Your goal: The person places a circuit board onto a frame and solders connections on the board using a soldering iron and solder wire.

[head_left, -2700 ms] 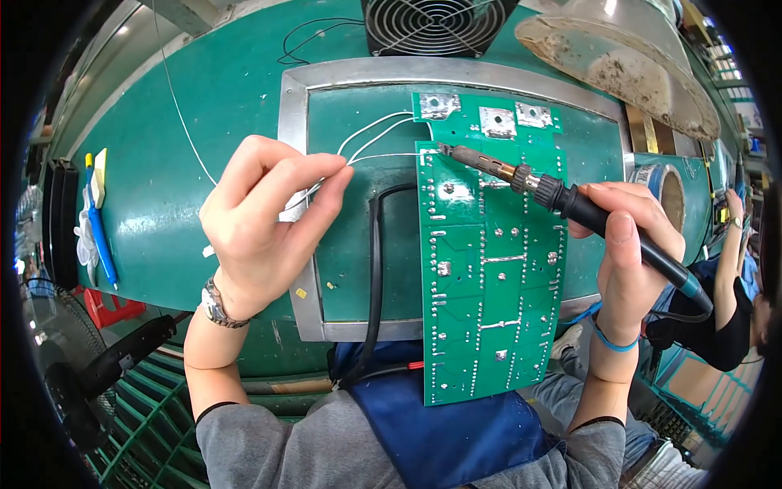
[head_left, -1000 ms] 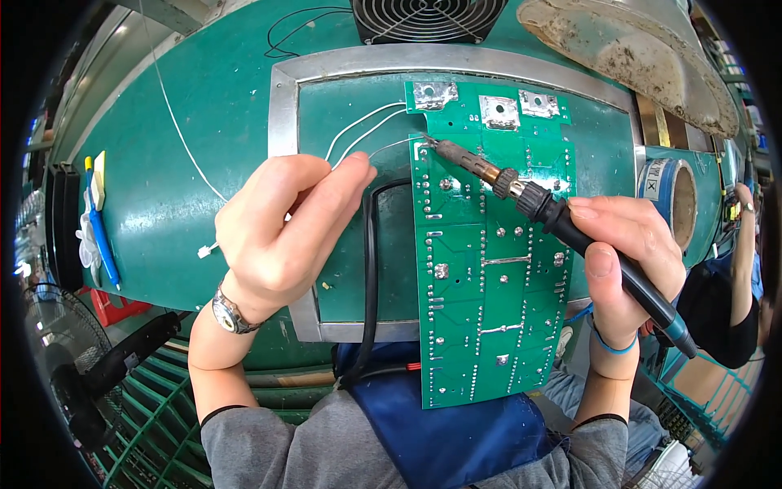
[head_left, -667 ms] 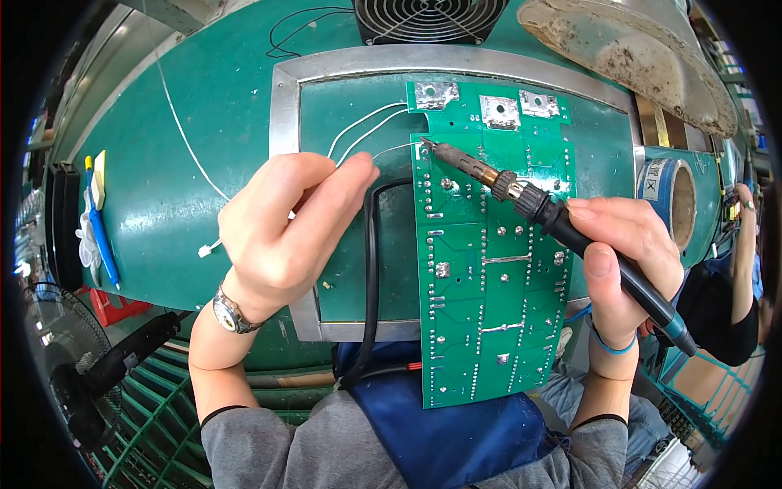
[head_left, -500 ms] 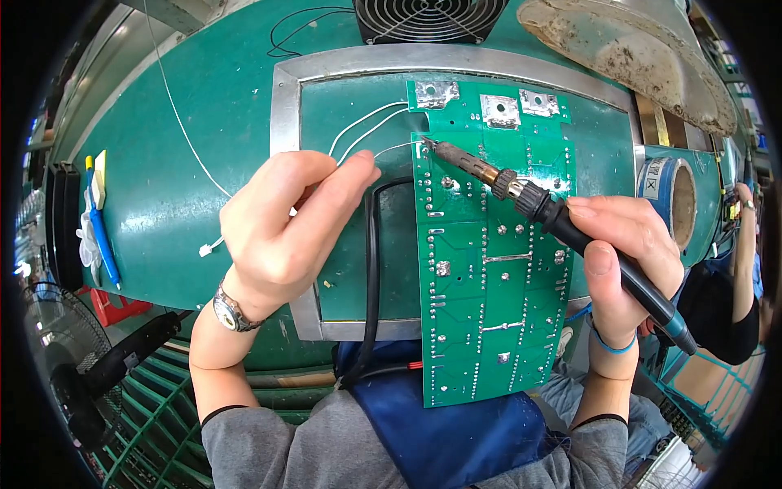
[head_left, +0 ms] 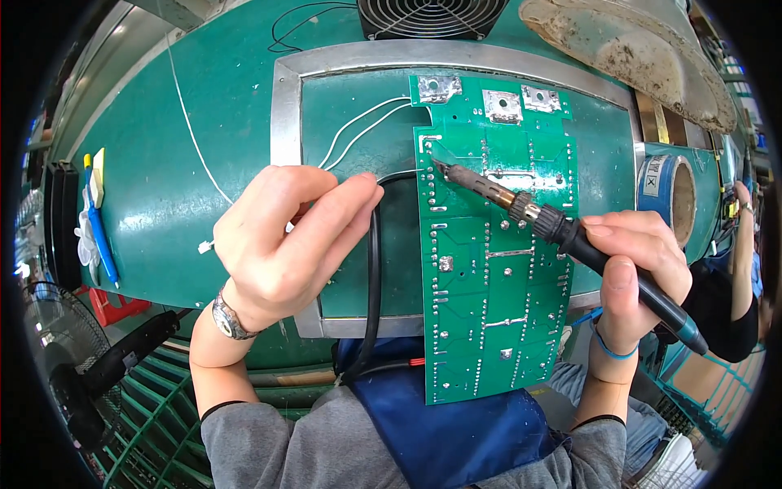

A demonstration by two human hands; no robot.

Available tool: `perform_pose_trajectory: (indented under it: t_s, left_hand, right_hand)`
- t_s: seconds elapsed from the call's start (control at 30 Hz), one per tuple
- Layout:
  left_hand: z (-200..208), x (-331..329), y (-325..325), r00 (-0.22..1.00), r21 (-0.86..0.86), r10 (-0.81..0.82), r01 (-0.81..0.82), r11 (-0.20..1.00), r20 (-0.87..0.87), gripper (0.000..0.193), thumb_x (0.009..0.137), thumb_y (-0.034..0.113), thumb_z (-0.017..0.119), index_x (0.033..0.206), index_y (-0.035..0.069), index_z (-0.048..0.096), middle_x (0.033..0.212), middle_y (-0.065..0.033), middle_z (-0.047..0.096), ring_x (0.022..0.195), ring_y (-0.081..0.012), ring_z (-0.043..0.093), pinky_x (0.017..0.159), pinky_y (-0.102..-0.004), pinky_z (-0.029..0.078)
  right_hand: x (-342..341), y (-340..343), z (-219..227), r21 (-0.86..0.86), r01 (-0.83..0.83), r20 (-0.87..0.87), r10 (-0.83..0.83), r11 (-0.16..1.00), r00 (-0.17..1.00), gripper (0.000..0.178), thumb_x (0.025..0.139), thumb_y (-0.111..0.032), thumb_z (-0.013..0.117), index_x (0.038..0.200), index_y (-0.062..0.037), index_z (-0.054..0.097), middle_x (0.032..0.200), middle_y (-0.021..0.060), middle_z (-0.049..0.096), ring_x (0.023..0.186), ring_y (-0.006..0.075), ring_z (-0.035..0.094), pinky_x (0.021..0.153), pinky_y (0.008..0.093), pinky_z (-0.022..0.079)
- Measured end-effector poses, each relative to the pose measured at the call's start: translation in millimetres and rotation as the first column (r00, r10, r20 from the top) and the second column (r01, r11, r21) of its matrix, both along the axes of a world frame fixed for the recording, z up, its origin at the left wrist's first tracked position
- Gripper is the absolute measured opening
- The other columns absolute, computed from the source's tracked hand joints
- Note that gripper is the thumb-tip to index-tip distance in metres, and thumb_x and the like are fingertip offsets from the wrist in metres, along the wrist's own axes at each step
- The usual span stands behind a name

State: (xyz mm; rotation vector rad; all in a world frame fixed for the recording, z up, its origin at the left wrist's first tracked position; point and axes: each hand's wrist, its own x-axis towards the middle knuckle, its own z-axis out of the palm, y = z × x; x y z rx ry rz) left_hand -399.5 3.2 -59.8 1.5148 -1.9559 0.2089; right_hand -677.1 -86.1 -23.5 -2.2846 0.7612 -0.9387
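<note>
A green tabletop [head_left: 163,179] is bordered at its far side by a black fan [head_left: 432,18], and a flat metal frame [head_left: 286,122] is set on it. Across this frame a green circuit board [head_left: 505,289] is laid, solder side up, its near end reaching past the table edge above a blue apron [head_left: 464,444]. By the left hand [head_left: 281,236] a thin solder wire [head_left: 399,173] is pinched narrowly between thumb and forefinger, its end brought to the board's left edge, near the upper corner. Two white wires [head_left: 358,130] are partly hidden behind that hand; whether they are gripped too cannot be told. In the right hand [head_left: 639,261] a soldering iron [head_left: 562,230] is held like a pen, its tip pointed at the same spot; contact cannot be made out. A black cable [head_left: 374,269] is seen left of the board, and a blue-rimmed spool [head_left: 668,196] is placed to its right.
</note>
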Motion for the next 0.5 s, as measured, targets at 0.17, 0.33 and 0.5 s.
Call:
perform_pose_trajectory:
  t_s: [0.17,0.33,0.5]
  left_hand:
    - [-3.3,-0.8,-4.1,0.997,-0.043,-0.077,0.076,0.996,-0.008,0.028,0.060,0.003,0.081,0.086,0.003,0.072,0.072,-0.0026,0.056,0.055,-0.0151,0.052,0.043,-0.0269,0.040]
    - [-3.1,-3.4,-3.7,0.994,-0.015,-0.109,0.109,0.994,-0.003,0.031,0.059,0.004,0.082,0.089,0.004,0.072,0.072,-0.0023,0.055,0.055,-0.0144,0.053,0.043,-0.0267,0.040]
    - [1.1,-3.7,0.1,0.998,0.000,-0.031,0.031,1.000,-0.057,0.029,0.061,0.002,0.082,0.088,0.006,0.073,0.072,-0.0025,0.054,0.057,-0.0142,0.052,0.046,-0.0263,0.040]
  right_hand:
    - [1.7,4.1,2.6,0.027,-0.039,-0.011,0.040,0.999,0.999,0.015,0.078,-0.009,0.069,0.091,0.0001,0.071,0.086,0.0158,0.070,0.077,0.0245,0.068,0.068,0.0316,0.056]
    - [2.1,11.2,3.4,0.003,-0.048,-0.021,0.048,0.999,0.999,0.016,0.078,-0.007,0.070,0.093,-0.0002,0.071,0.085,0.0159,0.069,0.075,0.0245,0.069,0.066,0.0321,0.057]
    - [-9.3,15.8,3.6,-0.051,0.058,0.081,-0.053,0.997,0.995,0.023,0.085,-0.024,0.067,0.087,-0.0007,0.070,0.082,0.0162,0.069,0.065,0.0200,0.065,0.056,0.0266,0.052]
